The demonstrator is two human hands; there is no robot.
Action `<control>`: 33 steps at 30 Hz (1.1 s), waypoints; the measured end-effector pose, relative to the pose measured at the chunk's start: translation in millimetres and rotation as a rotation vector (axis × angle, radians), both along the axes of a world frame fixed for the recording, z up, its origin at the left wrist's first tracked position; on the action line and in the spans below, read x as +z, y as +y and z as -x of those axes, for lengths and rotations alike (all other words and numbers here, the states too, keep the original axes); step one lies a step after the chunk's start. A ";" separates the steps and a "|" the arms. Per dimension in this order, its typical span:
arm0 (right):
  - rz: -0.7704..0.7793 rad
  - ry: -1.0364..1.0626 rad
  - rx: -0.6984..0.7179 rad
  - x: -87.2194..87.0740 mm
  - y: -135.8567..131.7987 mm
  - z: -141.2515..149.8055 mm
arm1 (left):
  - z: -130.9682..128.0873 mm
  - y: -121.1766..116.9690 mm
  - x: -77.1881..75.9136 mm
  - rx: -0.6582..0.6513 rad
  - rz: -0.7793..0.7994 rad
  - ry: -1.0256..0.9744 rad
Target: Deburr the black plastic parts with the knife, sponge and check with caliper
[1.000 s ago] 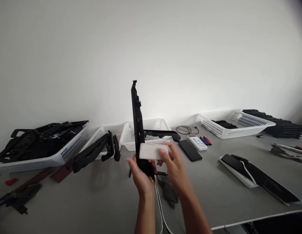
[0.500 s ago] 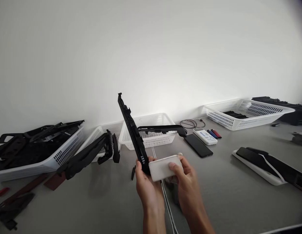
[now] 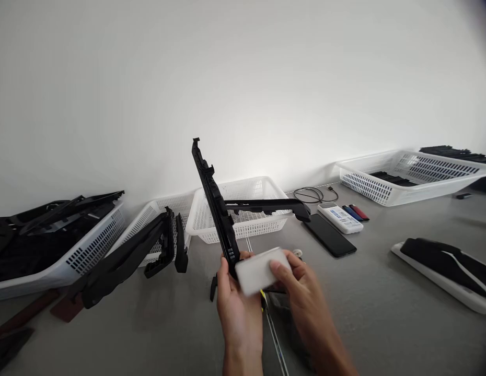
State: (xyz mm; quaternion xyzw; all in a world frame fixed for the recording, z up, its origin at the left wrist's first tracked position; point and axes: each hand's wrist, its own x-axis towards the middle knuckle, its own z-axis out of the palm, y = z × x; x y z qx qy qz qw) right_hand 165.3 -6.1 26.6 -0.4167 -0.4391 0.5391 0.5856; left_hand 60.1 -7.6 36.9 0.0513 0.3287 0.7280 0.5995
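My left hand [image 3: 240, 316] is closed around the lower end of a long black plastic trim piece [image 3: 216, 206], which rises at a slant with small clips along its edge. Between the thumb and fingers of my right hand [image 3: 305, 287] is a white rectangular block [image 3: 255, 272], slightly blurred. The block lies against or just in front of the trim's lower end; whether they touch I cannot tell. It covers part of my left fingers. Behind the trim, another black plastic piece [image 3: 262, 206] lies across a white basket [image 3: 237, 230].
At left, a white basket [image 3: 97, 248] is heaped with black parts, beside more black trim [image 3: 121, 261]. A black phone [image 3: 330, 236], white device [image 3: 340, 218] and cable [image 3: 313, 195] lie right of centre. Another basket [image 3: 415, 193] stands far right, behind a black-and-white part [image 3: 442, 271].
The white block has tilted and shifted slightly left and down across the trim's lower end. The view has moved a little, with objects at both sides shifting outward.
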 end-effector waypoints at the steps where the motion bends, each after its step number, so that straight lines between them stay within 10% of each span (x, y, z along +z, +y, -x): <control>1: 0.002 0.001 -0.004 -0.6 2.0 1.3 | -0.1 1.3 -0.6 -0.001 0.008 -0.001; 11: 0.001 -0.007 -0.033 1.8 12.7 13.5 | 10.7 10.8 -16.0 -0.089 0.050 -0.016; 33: -0.068 0.145 0.090 20.9 10.4 13.9 | -8.3 1.8 32.4 0.122 0.236 -0.031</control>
